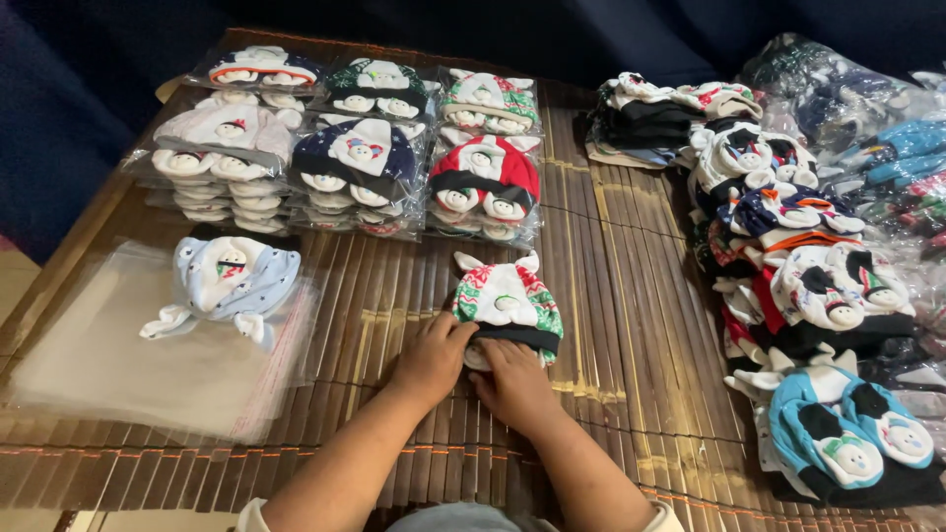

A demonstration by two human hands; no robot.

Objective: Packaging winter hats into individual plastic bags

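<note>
At the centre of the frame a small knitted baby hat (pixel 507 300) lies flat on the slatted bamboo tabletop (pixel 611 296). It is patterned in red, green and white, with two white ear points at the top, a white snowman face on the front and a black brim at its lower edge. Both hands press down on that brim: the left hand (pixel 432 360), fingers together, lies on the hat's lower left corner, and the right hand (pixel 514 382), fingers curled, covers the bottom edge just beside it.

At the left of the frame a stack of clear plastic bags (pixel 128 355) lies flat, and one pale blue hat (pixel 229 286) rests on top of it, not inside a bag.

In the upper left, bagged hats (pixel 365 163) stand in six piles, two rows of three, each pile sealed in clear plastic; how many each pile holds I cannot tell.

Along the right side, loose unbagged hats (pixel 808 296) lie heaped in an overlapping column, too tangled to count, with more filled plastic packets (pixel 887 138) in the upper right corner.
</note>
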